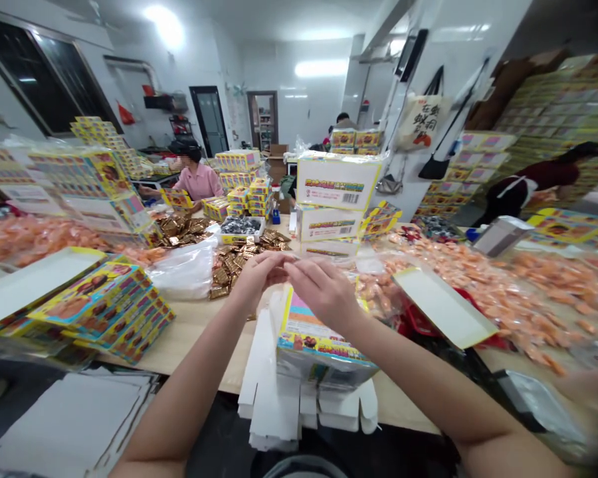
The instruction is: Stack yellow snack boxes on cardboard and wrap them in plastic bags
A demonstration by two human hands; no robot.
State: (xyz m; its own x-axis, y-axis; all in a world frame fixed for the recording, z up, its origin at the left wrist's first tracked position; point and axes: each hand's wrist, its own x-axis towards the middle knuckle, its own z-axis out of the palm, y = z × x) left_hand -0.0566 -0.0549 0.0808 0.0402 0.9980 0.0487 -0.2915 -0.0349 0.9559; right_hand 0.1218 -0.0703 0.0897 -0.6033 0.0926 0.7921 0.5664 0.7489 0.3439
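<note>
My left hand [260,271] and my right hand [323,292] meet at the middle of the view, fingertips pinched close together. Whatever lies between the fingers is too small or hidden to make out. Below my right hand stands a bundle of colourful printed boxes [323,348], which looks wrapped in clear plastic film. Under and beside this bundle, folded white cartons [266,385] lie at the table's front edge. Just behind my hands, gold-wrapped packets [229,269] are spread over the table, and a stack of wrapped white-sided boxes [336,182] rises.
Left are a clear plastic sheet [187,269] and a tilted block of printed boxes [112,305]. Orange packets [458,272] cover the right side, around an open box lid [443,305]. A co-worker in pink [202,179] sits across; another person [533,182] bends at right.
</note>
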